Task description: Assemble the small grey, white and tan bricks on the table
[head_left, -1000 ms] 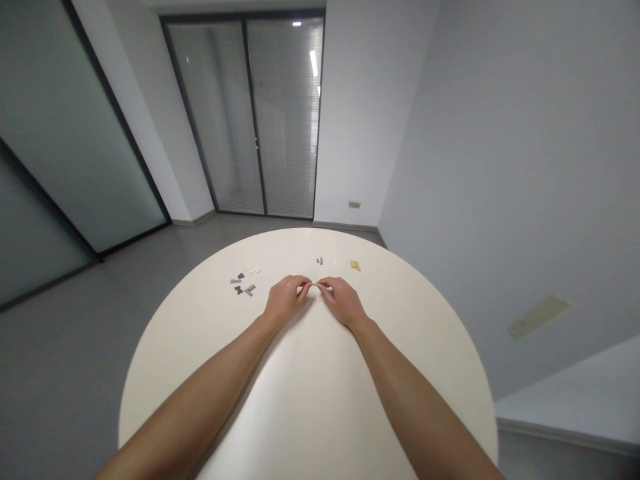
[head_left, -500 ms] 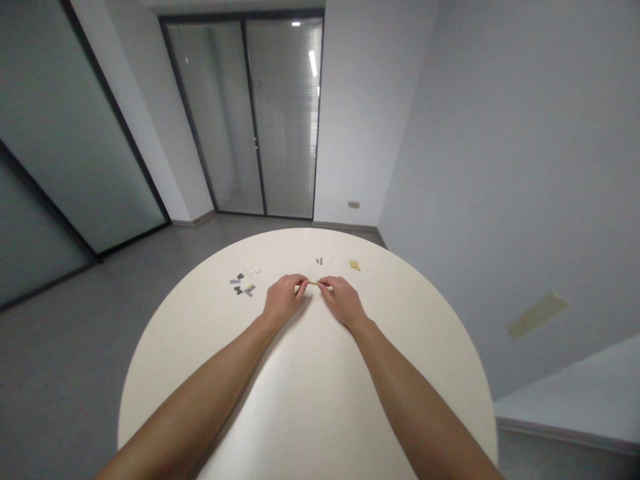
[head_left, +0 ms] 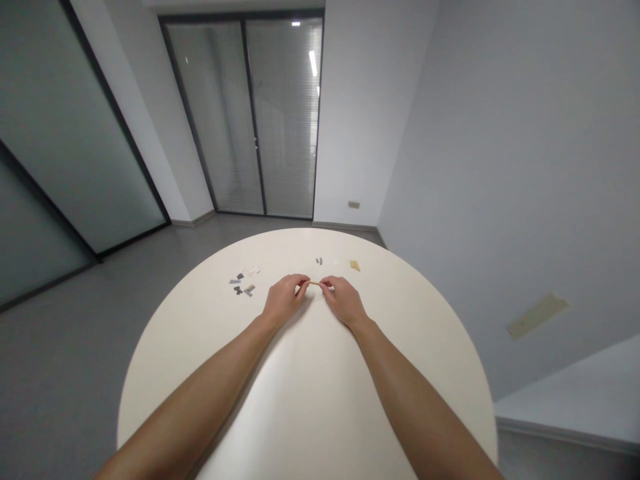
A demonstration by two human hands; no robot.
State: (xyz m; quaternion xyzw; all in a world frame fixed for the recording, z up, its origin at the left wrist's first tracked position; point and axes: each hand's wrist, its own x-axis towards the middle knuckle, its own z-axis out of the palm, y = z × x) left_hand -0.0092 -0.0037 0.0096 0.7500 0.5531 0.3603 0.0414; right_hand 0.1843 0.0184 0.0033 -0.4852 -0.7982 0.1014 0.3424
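Note:
My left hand (head_left: 284,299) and my right hand (head_left: 343,301) meet near the middle of a round cream table (head_left: 400,347). Between their fingertips they pinch a thin tan stick (head_left: 314,283), one end in each hand. Its ends are hidden by my fingers. Left of my left hand lies a cluster of small grey, dark and pale flat pieces (head_left: 242,280). Beyond my hands are a tiny grey piece (head_left: 319,261) and a small tan piece (head_left: 355,265).
The round table's far rim (head_left: 300,229) stands before a grey floor (head_left: 65,360). Frosted glass panels (head_left: 60,120) rise at the left, and a glass door with blinds (head_left: 245,117) stands ahead. A pale wall (head_left: 500,133) runs along the right.
My fingertips have drawn slightly apart, so more of the tan stick shows between them. The small pieces on the table have not moved.

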